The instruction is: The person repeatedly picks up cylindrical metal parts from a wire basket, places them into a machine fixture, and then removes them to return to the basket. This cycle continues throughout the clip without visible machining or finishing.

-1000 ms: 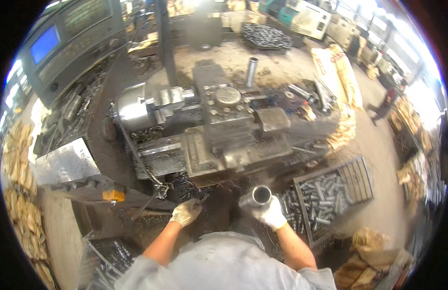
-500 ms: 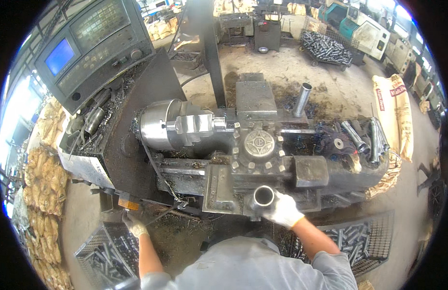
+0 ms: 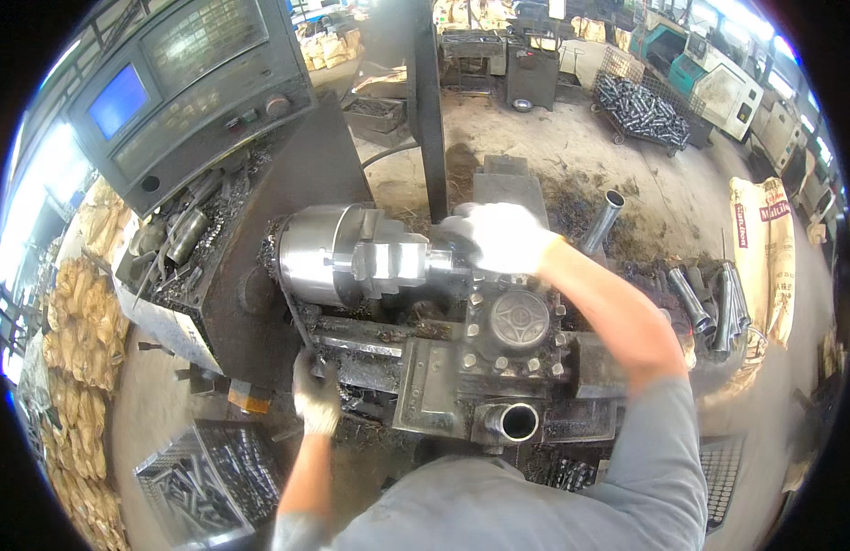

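Observation:
A shiny metal chuck (image 3: 319, 254) with stepped jaws (image 3: 388, 260) holds a short bright workpiece (image 3: 440, 261) on the lathe. Above the tool post (image 3: 517, 321) my gloved right hand (image 3: 498, 236) reaches left, close to the workpiece's free end. Glare and blur hide how its fingers lie. My gloved left hand (image 3: 316, 397) is below the chuck, by the lower end of a thin dark bar (image 3: 295, 317). Its fingers are curled, and what they may hold is hidden. An open-ended metal tube (image 3: 518, 421) stands at the near side of the carriage.
A control panel (image 3: 182, 92) rises at the left. Metal tubes lie in a basket (image 3: 205, 482) at lower left and on the lathe's right end (image 3: 689, 301). Another tube (image 3: 603, 220) stands behind the tool post. A loaded cart (image 3: 641, 110) is farther back.
My right hand has left the near tube and moved up over the tool post toward the workpiece. My left hand has come up from beside the orange block to below the chuck.

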Tool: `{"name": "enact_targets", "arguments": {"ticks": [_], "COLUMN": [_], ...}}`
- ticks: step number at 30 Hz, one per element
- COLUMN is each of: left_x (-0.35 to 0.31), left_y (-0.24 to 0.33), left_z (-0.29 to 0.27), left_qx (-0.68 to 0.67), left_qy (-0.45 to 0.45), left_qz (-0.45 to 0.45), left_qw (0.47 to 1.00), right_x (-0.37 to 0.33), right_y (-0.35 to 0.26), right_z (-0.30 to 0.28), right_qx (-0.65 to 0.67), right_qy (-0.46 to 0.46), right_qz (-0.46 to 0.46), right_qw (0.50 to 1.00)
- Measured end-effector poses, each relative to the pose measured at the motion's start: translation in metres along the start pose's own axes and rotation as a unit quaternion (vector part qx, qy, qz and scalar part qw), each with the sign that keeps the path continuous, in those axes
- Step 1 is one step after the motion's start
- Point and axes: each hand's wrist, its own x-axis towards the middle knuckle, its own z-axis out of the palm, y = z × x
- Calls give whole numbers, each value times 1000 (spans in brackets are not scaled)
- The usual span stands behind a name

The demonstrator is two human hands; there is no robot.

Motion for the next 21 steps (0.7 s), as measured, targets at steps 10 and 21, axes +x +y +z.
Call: {"name": "enact_targets", "arguments": {"ticks": [10,21], "left_x": [217,250], "left_y": [148,176], "left_z": [38,58], "left_qx": [330,287], "left_qy": [-84,-194], "left_qz": [406,286], "left_qw": [848,893], "right_x": [-5,76], "right_y": [129,33], "right_z": [56,63], "right_qx": [-148,179], "right_qy": [-245,-280], "right_qz": [143,53], "right_qw": [947,942]}}
